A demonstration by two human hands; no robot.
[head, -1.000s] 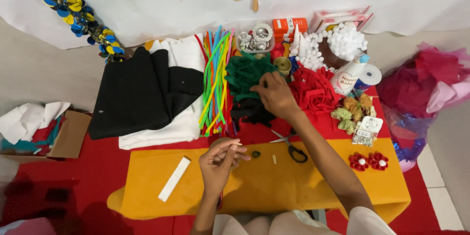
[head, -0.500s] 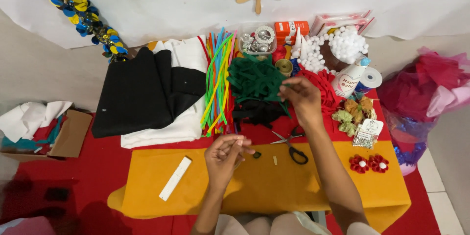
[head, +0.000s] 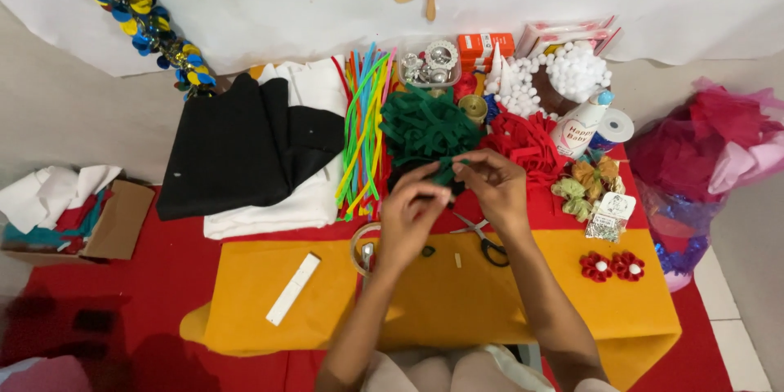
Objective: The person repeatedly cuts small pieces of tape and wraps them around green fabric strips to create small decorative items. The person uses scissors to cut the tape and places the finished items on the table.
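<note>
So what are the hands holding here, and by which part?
Both hands, left hand and right hand, pinch a small green felt piece between their fingertips, one at each end. Its exact shape cannot be told.

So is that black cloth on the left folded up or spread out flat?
Folded. The black felt lies doubled on the white fabric, one flap overlapping another, with a layered edge showing at its right side.

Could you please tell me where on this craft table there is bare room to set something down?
The yellow felt sheet is bare right of the black-handled scissors, before the red felt flowers, and left around the white ruler. It is crowded behind both hands.
</note>
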